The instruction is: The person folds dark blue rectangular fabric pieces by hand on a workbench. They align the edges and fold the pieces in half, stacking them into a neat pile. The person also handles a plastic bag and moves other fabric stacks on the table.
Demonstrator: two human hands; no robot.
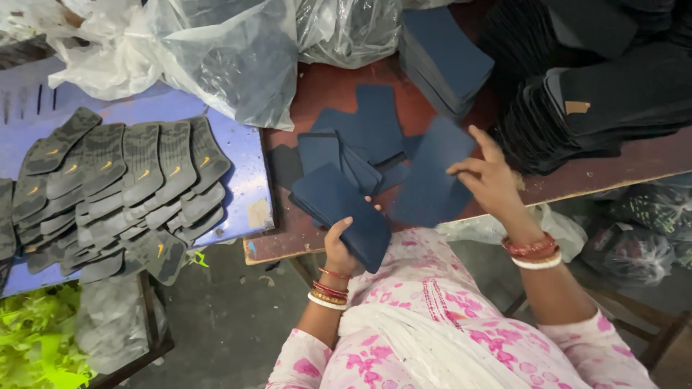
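Note:
My left hand [342, 245] grips a thick stack of dark blue fabric pieces [339, 205] by its near end, above the table's front edge. My right hand [489, 176] pinches one loose dark blue piece [432, 176] that lies partly on the reddish-brown table [324, 86]. More dark blue pieces [364, 126] are scattered on the table just beyond the two hands. A neat pile of the same blue pieces [443, 57] stands further back.
Rows of grey sole-shaped pieces [108, 194] with small orange marks overlap on a blue board [245, 166] at the left. Clear plastic bags [231, 50] sit at the back. Stacks of black pieces [605, 94] fill the right. Bagged goods [634, 230] lie under the table.

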